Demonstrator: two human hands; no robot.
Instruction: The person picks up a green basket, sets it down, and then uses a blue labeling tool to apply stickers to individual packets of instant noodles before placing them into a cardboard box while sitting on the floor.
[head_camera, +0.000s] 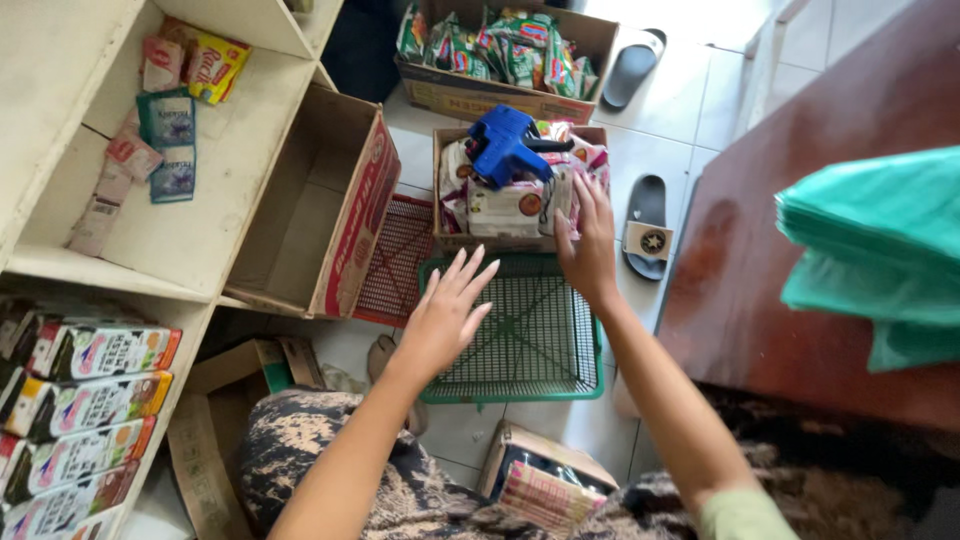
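Centrally, the left hand (447, 312) hovers with fingers spread flat over the green plastic mesh basket (530, 345), a rectangular lattice tray on the tiled floor, while the right hand (588, 240), fingers extended, rests on glossy sachets packed in a small cardboard box (450, 150) just above, where a blue moulded-plastic price gun (508, 143) lies. Whether the right fingertips pinch a sachet cannot be told; a red mesh tray (395, 262) is half hidden beneath the open corrugated carton (330, 200) at left.
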